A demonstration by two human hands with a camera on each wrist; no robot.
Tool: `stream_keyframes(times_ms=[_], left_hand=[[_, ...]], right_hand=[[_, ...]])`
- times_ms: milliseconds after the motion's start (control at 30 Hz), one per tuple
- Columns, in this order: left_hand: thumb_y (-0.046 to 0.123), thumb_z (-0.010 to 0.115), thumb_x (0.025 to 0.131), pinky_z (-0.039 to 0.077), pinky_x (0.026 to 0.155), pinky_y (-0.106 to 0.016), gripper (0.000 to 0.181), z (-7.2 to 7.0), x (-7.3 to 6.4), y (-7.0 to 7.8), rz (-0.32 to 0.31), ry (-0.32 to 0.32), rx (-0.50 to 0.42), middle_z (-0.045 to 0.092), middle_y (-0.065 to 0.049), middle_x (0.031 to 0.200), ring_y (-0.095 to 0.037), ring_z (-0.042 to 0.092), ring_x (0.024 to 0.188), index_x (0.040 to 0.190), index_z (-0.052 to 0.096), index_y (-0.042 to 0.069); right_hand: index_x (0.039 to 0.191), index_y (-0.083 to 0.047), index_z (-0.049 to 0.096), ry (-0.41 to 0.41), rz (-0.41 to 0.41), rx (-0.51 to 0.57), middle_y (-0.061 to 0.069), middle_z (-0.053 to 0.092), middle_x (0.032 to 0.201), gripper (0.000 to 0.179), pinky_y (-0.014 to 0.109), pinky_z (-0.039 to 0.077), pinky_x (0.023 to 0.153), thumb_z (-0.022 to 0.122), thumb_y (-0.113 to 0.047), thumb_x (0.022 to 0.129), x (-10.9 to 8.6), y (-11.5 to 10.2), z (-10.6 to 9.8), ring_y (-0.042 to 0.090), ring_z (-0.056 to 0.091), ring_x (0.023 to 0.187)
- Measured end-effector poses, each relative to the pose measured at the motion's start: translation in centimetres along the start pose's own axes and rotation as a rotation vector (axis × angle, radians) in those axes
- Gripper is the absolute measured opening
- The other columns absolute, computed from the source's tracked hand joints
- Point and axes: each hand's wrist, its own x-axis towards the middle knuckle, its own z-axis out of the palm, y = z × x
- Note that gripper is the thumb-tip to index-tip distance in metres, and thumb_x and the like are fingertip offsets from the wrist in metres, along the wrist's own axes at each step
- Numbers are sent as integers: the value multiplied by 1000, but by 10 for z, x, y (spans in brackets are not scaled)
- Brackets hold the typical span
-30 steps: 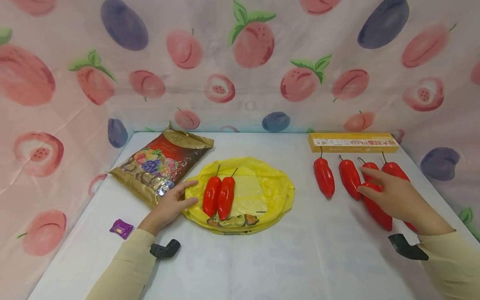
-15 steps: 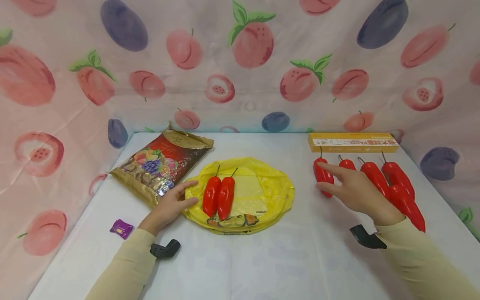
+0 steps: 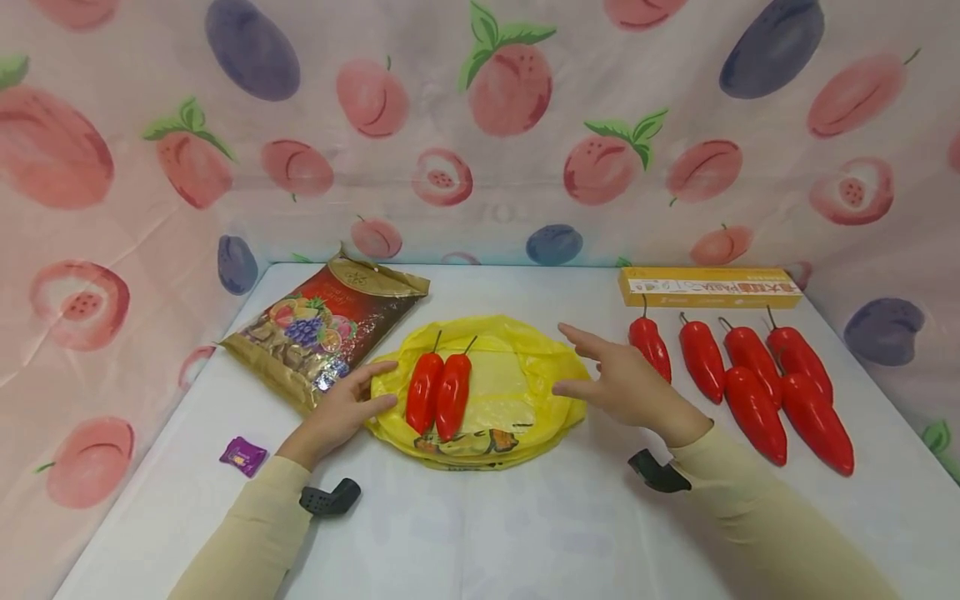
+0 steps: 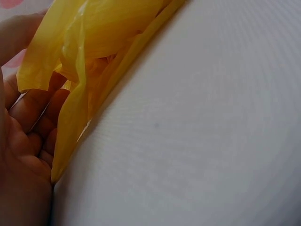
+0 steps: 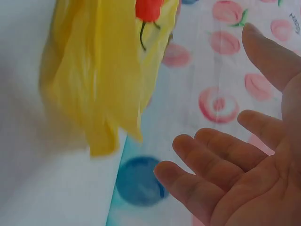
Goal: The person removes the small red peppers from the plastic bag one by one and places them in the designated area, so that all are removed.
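A yellow plastic bag (image 3: 491, 329) stands open mid-table with two red peppers (image 3: 453, 397) lying in it, their stems toward the far side. My left hand (image 3: 337, 417) is at the bag's left rim, thumb and index finger apart. In the left wrist view, its other fingers (image 4: 33, 108) rest loosely behind the yellow film. Just off the bag's right rim, my right hand (image 3: 626, 387) is spread with nothing in it. The right wrist view shows its palm and separated fingers (image 5: 188, 186) beside the bag (image 5: 113, 89).
Several more red peppers (image 3: 752, 414) lie at the right, below a yellow pasta box (image 3: 708, 287). A red and gold snack pouch (image 3: 330, 325) lies at the back left, close to my left hand. A small purple packet (image 3: 243, 456) sits at the left.
My right hand has moved left from over the right-hand peppers, past the leftmost of them, to the bag's right rim. My left hand and both peppers in the bag have stayed put.
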Motion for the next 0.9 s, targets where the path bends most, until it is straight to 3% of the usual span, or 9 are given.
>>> stream_keyframes(times_ms=[200, 433, 733, 900], left_hand=[[29, 69, 96, 44, 105, -46, 59, 0, 0, 0, 2, 1, -9, 36, -15, 156, -34, 42, 135, 149, 48, 15], [29, 68, 96, 47, 103, -42, 58, 1, 0, 0, 4, 3, -2, 37, -14, 156, -33, 44, 134, 149, 48, 16], [27, 69, 96, 49, 100, -40, 58, 1, 0, 1, 8, 6, -10, 37, -14, 155, -32, 47, 131, 148, 48, 15], [28, 69, 96, 48, 101, -40, 58, 1, 0, 2, -7, 6, -3, 37, -14, 156, -33, 46, 132, 149, 48, 16]], right_hand=[[156, -21, 39, -54, -38, 63, 15, 50, 148, 80, 52, 47, 102, 77, -39, 87, 15, -16, 22, 36, 49, 131], [152, -13, 43, -52, -121, 77, 9, 48, 151, 79, 53, 37, 110, 80, -34, 86, 26, -32, 44, 32, 41, 139], [151, -10, 45, -86, -143, 87, 7, 47, 151, 78, 48, 36, 112, 81, -33, 86, 39, -51, 66, 29, 41, 140], [151, -13, 45, -131, -138, 99, 11, 44, 153, 78, 51, 36, 112, 81, -34, 85, 44, -62, 79, 31, 36, 142]])
